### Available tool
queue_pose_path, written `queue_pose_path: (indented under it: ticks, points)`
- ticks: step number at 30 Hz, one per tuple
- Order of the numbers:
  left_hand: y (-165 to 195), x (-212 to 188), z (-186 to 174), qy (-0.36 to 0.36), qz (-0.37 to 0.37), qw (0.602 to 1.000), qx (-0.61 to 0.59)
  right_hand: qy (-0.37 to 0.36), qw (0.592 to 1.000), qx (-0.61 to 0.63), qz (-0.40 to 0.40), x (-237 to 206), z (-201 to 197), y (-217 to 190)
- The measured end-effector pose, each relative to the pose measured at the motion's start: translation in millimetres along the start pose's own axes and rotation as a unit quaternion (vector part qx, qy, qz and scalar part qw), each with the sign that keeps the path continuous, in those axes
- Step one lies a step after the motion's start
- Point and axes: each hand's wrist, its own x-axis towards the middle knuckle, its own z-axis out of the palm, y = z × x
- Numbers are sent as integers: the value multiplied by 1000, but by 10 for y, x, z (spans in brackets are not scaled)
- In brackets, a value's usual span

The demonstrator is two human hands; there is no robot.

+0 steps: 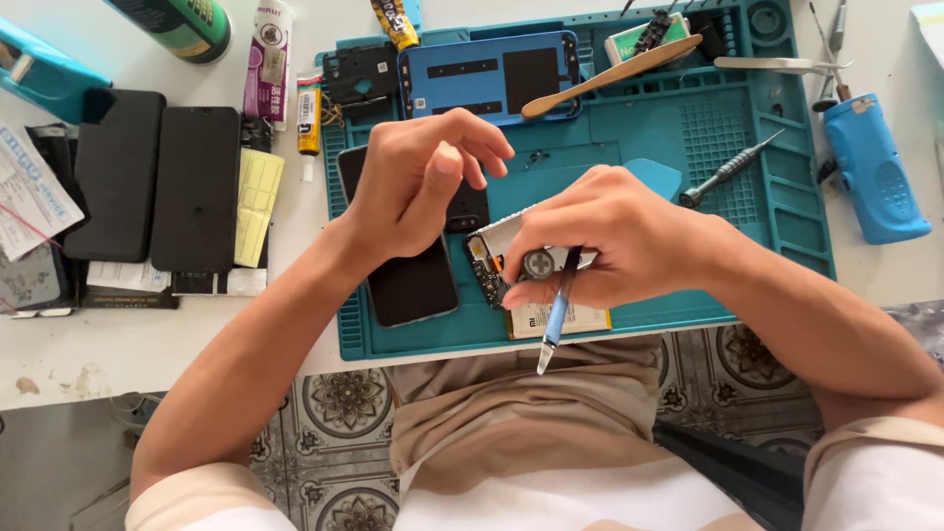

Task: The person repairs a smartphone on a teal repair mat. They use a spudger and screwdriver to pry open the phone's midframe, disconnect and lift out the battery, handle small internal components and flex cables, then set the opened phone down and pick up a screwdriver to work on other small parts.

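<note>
My right hand gripped a blue-handled tool over the opened phone. My left hand hovered half-curled, holding nothing.

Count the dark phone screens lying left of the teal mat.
2: one dark screen nearer the left edge, the other dark screen beside it, next to the yellow pad. More may hide under the papers.

A teal work mat with a moulded grid pattern covers the white table, carrying a blue phone back cover with black patches. At left lie two black phones beside a pale yellow pad. The floor tiles show grey floral medallions, and the blue-handled tool has a silver tip.
</note>
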Motion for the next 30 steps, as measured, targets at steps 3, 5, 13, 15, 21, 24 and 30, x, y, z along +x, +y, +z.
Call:
queue_pose_path:
  ticks: [3,5,13,15,21,24,30]
  points:
    - [11,7,6,-3,-2,1000,5,-1,1000,-2,-2,11,3,-11]
    - [8,18,9,-2,-4,1000,11,4,1000,-17,2,7,-8,-15]
    - [3,34,-3,-12,-6,1000,18,-6,1000,-10,11,21,3,20]
    - [5,34,-5,-13,-5,1000,20,-7,1000,-7,9,26,13,22]
    - [15,38,-7,-16,-6,1000,21,-7,1000,-4,6,26,15,14]
    - [19,35,-8,-18,-6,1000,23,-8,1000,0,8,25,20,9]
    - [32,24,-12,-18,-10,1000,22,-10,1000,7,3,38,29,5]
